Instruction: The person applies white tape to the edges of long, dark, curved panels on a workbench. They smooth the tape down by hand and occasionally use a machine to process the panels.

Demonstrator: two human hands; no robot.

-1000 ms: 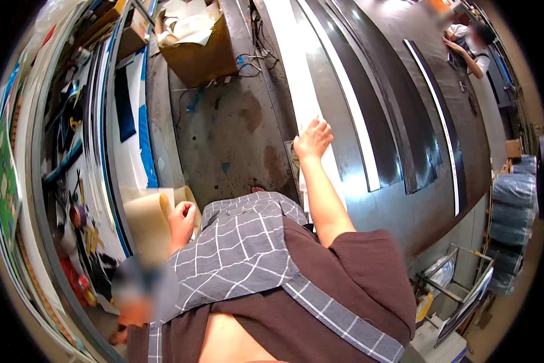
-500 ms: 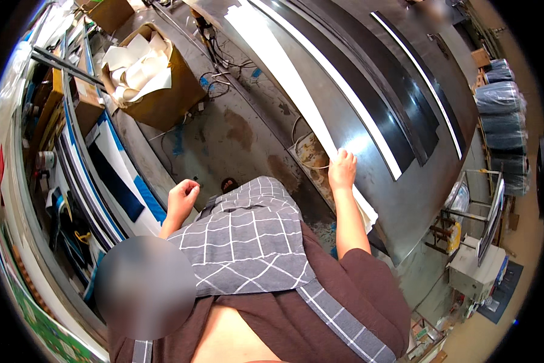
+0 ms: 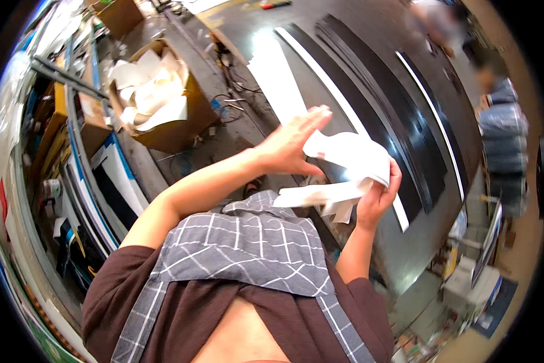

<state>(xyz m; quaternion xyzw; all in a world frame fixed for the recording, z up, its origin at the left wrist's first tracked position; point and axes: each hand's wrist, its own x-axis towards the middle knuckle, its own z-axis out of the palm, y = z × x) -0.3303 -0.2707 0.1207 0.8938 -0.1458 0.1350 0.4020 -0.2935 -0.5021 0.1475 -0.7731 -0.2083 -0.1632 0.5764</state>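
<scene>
My right hand [image 3: 379, 196] is closed around a bundle of long white paper strips [image 3: 353, 154]. The bundle curls over in a loop at the hand, with loose ends hanging toward my apron. Its far part [image 3: 276, 78] still lies along the near edge of the dark table. My left hand [image 3: 293, 140] is open beside the loop, thumb and fingers spread; whether it touches the paper I cannot tell. Just beyond the loop lies a black strip with a white edge [image 3: 344, 103], flat on the table.
More black strips [image 3: 384, 115] lie across the dark tabletop [image 3: 399, 260]. A cardboard box [image 3: 181, 130] of crumpled white paper stands at the left, near a rack of long panels [image 3: 81, 187]. Other people are at the far right, by plastic-wrapped rolls [image 3: 505, 130].
My right hand has lifted the near end of the white strips and bent it back into a loop. My left hand has come up from my side to the paper and opened.
</scene>
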